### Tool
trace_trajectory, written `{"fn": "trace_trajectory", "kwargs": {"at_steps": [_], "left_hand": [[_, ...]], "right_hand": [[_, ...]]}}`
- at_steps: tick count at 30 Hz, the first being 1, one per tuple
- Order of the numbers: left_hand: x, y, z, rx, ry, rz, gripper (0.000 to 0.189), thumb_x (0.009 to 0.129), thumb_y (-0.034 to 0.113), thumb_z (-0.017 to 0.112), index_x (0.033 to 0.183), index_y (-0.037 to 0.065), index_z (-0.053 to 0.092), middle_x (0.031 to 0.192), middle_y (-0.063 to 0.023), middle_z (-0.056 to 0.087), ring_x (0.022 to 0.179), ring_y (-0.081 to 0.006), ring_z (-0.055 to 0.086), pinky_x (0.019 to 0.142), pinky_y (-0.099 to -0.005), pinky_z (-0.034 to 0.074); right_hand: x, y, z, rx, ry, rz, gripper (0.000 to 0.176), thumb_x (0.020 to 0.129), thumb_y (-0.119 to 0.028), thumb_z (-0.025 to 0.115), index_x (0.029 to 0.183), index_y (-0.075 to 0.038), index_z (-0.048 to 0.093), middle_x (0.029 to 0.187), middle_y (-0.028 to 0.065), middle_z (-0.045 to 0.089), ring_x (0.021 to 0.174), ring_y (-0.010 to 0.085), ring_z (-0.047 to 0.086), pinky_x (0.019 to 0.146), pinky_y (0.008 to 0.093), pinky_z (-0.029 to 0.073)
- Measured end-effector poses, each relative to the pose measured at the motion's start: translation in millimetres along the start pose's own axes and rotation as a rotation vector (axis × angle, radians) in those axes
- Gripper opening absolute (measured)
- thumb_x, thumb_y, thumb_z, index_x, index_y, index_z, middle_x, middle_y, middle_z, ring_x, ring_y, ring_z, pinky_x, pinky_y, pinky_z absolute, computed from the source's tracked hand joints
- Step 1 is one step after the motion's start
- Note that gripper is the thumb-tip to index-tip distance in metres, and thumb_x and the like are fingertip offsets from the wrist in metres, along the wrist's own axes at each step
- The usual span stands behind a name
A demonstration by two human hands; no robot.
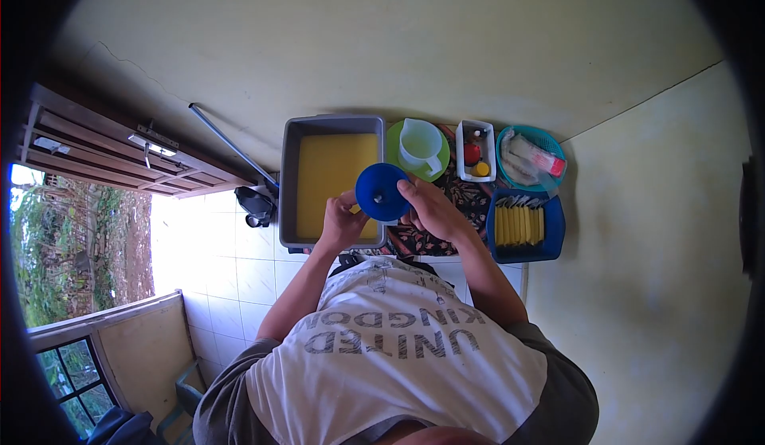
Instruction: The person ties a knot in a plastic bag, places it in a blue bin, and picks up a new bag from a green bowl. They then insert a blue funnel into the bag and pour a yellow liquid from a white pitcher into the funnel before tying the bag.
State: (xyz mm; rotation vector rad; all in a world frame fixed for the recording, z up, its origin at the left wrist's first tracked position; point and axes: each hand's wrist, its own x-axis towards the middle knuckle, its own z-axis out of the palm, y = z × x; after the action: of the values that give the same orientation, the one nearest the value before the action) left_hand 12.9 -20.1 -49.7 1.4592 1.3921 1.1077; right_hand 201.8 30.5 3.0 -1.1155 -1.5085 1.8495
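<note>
A round blue funnel (pixel 374 180) is in front of my chest, its opening facing up toward the camera. My right hand (pixel 433 210) pinches the funnel's right rim, with the thumb on top and other fingers below it. Close against the funnel's left side, my left hand (pixel 343 220) is curled, its fingertips partly hidden under the rim; what they hold cannot be made out. Behind the funnel is a large grey tub (pixel 289 182) with yellow liquid (pixel 331 170) in it. A translucent measuring jug (pixel 418 141) stands on a green plate (pixel 394 146) just beyond my right hand.
A white box (pixel 476 178) holds a red item and a yellow-capped one. Further right, a teal basket (pixel 504 162) contains plastic packaging, and a blue basket (pixel 514 254) holds a row of yellow packets (pixel 522 226). Patterned cloth (pixel 462 198) covers the table. On the left is an open door (pixel 119 142).
</note>
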Motion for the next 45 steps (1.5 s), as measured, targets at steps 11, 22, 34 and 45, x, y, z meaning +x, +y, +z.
{"fn": "trace_trajectory", "kwargs": {"at_steps": [11, 22, 34, 45], "left_hand": [[-30.0, -21.6, -23.3, -0.065, 0.065, -0.024, 0.010, 0.072, 0.000, 0.067, 0.081, 0.002, 0.066, 0.080, -0.0065, 0.067, 0.076, -0.0103, 0.060, 0.071, -0.0259, 0.046], [-47.1, -22.2, -35.3, -0.161, 0.044, -0.097, 0.015, 0.070, 0.002, 0.071, 0.084, 0.004, 0.067, 0.086, -0.0070, 0.067, 0.084, -0.0181, 0.059, 0.077, -0.0300, 0.045], [-65.7, -30.4, -50.6, -0.158, 0.044, 0.018, 0.016, 0.068, 0.003, 0.073, 0.083, 0.003, 0.066, 0.079, -0.0084, 0.065, 0.075, -0.0224, 0.059, 0.071, -0.0310, 0.045], [-83.1, -42.6, -58.3, -0.059, 0.111, -0.042, 0.018, 0.066, -0.001, 0.069, 0.083, 0.004, 0.065, 0.085, -0.0087, 0.066, 0.075, -0.0225, 0.060, 0.066, -0.0302, 0.045]], "right_hand": [[136.5, 216.3, -140.5, -0.792, 0.453, 0.326, 0.084, 0.077, -0.069, 0.049, 0.102, 0.011, 0.056, 0.095, 0.0268, 0.060, 0.084, 0.0339, 0.062, 0.075, 0.0397, 0.050], [105.6, 173.5, -107.2, -0.685, 0.489, 0.081, 0.061, 0.089, -0.053, 0.042, 0.084, 0.006, 0.058, 0.080, 0.0200, 0.062, 0.076, 0.0361, 0.061, 0.070, 0.0388, 0.048], [177.5, 160.2, 11.9, -0.909, -0.141, -0.488, 0.047, 0.088, -0.041, 0.048, 0.101, 0.004, 0.045, 0.092, 0.0256, 0.057, 0.084, 0.0441, 0.056, 0.077, 0.0475, 0.044], [200.9, 217.4, 49.1, -1.400, -0.163, -0.192, 0.052, 0.086, -0.042, 0.054, 0.113, 0.002, 0.044, 0.116, 0.0198, 0.047, 0.108, 0.0353, 0.044, 0.092, 0.0453, 0.035]]}}
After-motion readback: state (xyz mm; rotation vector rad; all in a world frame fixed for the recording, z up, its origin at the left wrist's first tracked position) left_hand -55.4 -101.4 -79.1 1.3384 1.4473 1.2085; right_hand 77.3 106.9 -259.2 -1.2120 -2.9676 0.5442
